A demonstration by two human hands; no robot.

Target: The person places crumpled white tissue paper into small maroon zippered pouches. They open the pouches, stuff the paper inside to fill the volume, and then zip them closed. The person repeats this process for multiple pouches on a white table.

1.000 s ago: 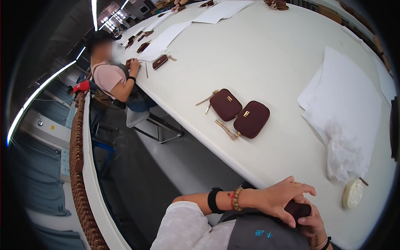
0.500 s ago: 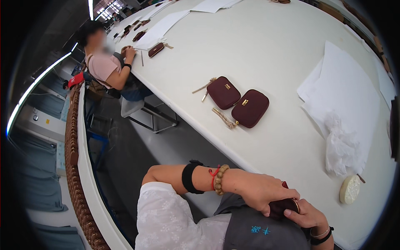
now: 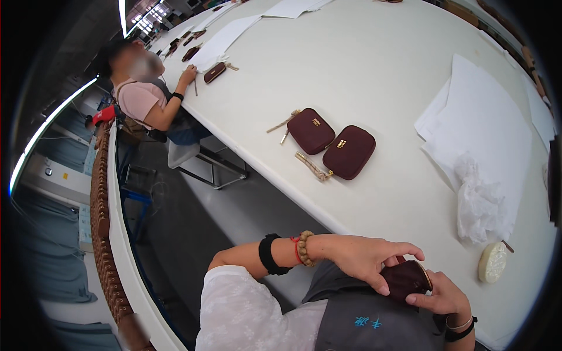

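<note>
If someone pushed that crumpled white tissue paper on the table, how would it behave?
The crumpled tissue paper looks thin and wrinkled, so probably very light and floppy. Pushed, it would likely slide or crumple further rather than roll.

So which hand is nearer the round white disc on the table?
Right. The right hand sits just left of the disc, under a dark red pouch. The left hand lies over the pouch, farther left.

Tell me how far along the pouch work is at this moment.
Two maroon pouches lie side by side on the white table, seemingly set aside. A third pouch is in hand, gripped by the left hand and right hand near the lap. What remains cannot be told.
</note>
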